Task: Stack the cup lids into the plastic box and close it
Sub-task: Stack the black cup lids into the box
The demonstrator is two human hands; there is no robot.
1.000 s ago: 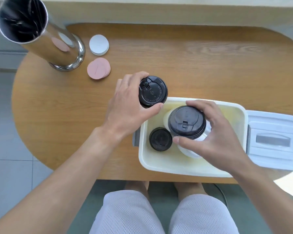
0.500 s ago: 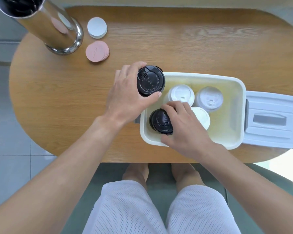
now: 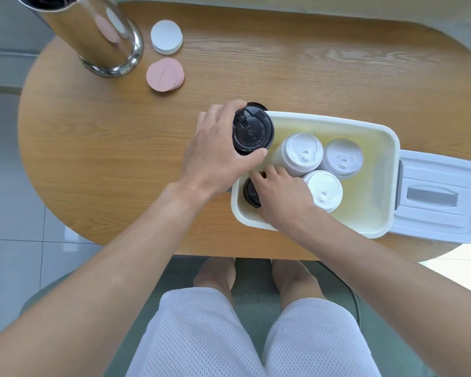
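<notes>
Here, a stack of black cup lids (image 3: pixel 253 131) is gripped from the side by the left hand (image 3: pixel 218 153), fingers curled over its far edge and thumb pressed on the near edge; it is held over the far-left corner of the plastic box (image 3: pixel 392 170), partly above the rim. A second black stack (image 3: pixel 251 192) stands inside the box at the near-left corner and is mostly covered by the right hand (image 3: pixel 282 197), whose fingers are bent down onto it; whether it is actually pinched cannot be told, since the fingertips are hidden. Three white lid stacks are seen inside the box as well: one tilted at the far middle (image 3: pixel 299 153), one just right of it (image 3: pixel 342 158), one nearer (image 3: pixel 324 189), all close together, seemingly touching. The box is open and rests on the wooden table (image 3: pixel 106 148). Its grey box lid (image 3: pixel 438 197) lies flat just beside the right end. Well apart, at the far left, a metal cylinder (image 3: pixel 104 36) stands upright, with a white disc stack (image 3: pixel 166 37) and a pink disc stack (image 3: pixel 165 74) near its base.
</notes>
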